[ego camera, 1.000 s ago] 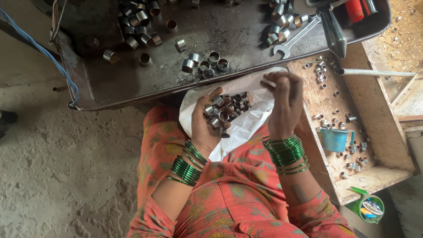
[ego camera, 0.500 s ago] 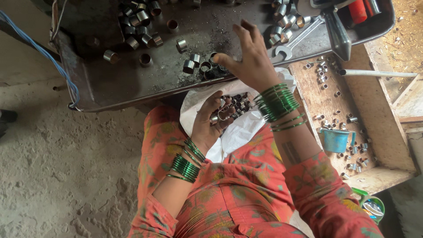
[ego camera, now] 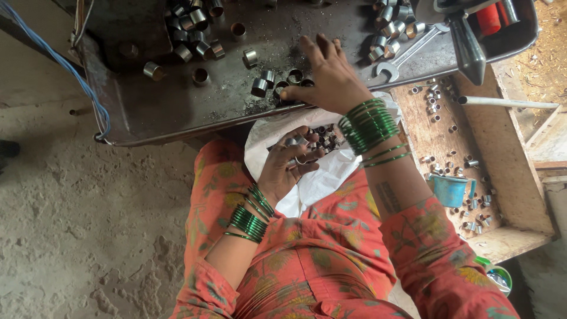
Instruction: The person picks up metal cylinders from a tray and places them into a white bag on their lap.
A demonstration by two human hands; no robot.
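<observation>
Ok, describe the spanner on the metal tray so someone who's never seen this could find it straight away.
Start at the big dark metal tray across the top. Go to its right end, just past the right hand and below a cluster of short metal sleeves. The spanner lies there slanted: it is long, flat and open-jawed, whereas everything near it is a stubby ring.

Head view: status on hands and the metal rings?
Right hand flat on metal rings at tray edge. Left hand cups small parts over white sack. Wrench beside, nothing blocking.
</observation>
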